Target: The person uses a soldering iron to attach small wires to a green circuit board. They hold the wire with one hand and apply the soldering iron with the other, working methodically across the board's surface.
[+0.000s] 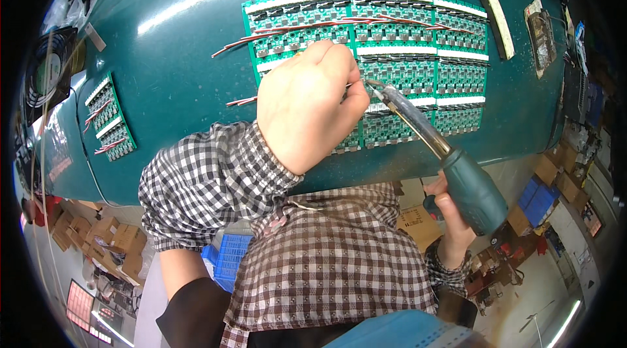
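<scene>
My left hand (313, 103) is closed in a pinch over the middle of a panel of green circuit boards (460, 77). Its fingertips seem to hold a thin wire, mostly hidden by the hand; red and white wire ends (241, 101) stick out on its left side. In my right hand (450, 220) is a soldering gun (473, 191) with a dark green handle, my fingers wrapped around its grip. The gun's metal tip points up and left, close to my left fingertips; whether it touches the board cannot be made out.
More red, white and black wires (313, 26) lie across the panel's upper rows. A smaller board piece (110, 116) with wires sits left on the green table mat (189, 80). A black fan (49, 67) stands far left; a pale strip (493, 8) and a worn block (540, 37) lie right.
</scene>
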Tool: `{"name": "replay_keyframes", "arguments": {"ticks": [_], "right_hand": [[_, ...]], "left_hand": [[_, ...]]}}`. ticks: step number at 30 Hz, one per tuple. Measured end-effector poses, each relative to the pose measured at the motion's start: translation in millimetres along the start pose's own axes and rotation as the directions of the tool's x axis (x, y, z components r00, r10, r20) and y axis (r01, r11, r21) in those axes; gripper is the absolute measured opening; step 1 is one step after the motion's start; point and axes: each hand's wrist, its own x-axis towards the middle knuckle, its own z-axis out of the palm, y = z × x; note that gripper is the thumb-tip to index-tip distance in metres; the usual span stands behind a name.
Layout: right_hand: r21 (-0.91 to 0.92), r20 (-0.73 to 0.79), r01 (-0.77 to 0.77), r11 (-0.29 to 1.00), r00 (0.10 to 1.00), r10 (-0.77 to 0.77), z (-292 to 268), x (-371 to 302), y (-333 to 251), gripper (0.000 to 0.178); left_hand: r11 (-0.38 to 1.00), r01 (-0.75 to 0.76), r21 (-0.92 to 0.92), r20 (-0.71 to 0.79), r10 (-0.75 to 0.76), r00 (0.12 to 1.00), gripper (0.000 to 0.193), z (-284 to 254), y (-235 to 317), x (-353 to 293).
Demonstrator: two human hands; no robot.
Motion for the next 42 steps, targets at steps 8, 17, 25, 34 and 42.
{"name": "replay_keyframes", "arguments": {"ticks": [8, 17, 25, 34, 42], "right_hand": [[-0.024, 0.007, 0.026, 0.999, 1.000, -0.026, 2.4, 1.4, -3.6, 0.050], [0.188, -0.080, 0.037, 0.981, 0.997, -0.023, 1.3, 4.5, -8.0, 0.034], [0.376, -0.216, 0.044, 0.926, 0.976, 0.042, -0.7, 12.5, -4.8, 0.044], [0.647, -0.228, 0.083, 0.758, 0.970, 0.089, -24.0, 22.2, 30.0, 0.044], [0.634, -0.441, 0.253, 0.731, 0.895, 0.073, -66.5, 31.5, 27.9, 0.043]], "left_hand": [[0.999, 0.030, 0.011, 0.016, -0.030, 0.999, 0.013, -2.0, 1.0, -0.2], [1.000, 0.024, 0.002, 0.016, -0.024, 1.000, 0.013, -2.3, 1.1, 0.0], [1.000, 0.005, -0.008, 0.020, -0.004, 1.000, 0.013, -3.8, 2.7, 0.3], [0.998, 0.043, -0.036, 0.109, -0.039, 0.993, 0.013, -13.0, 2.5, -0.2], [0.997, 0.069, -0.036, 0.151, -0.063, 0.987, 0.011, -32.6, 7.4, -11.3]]}}
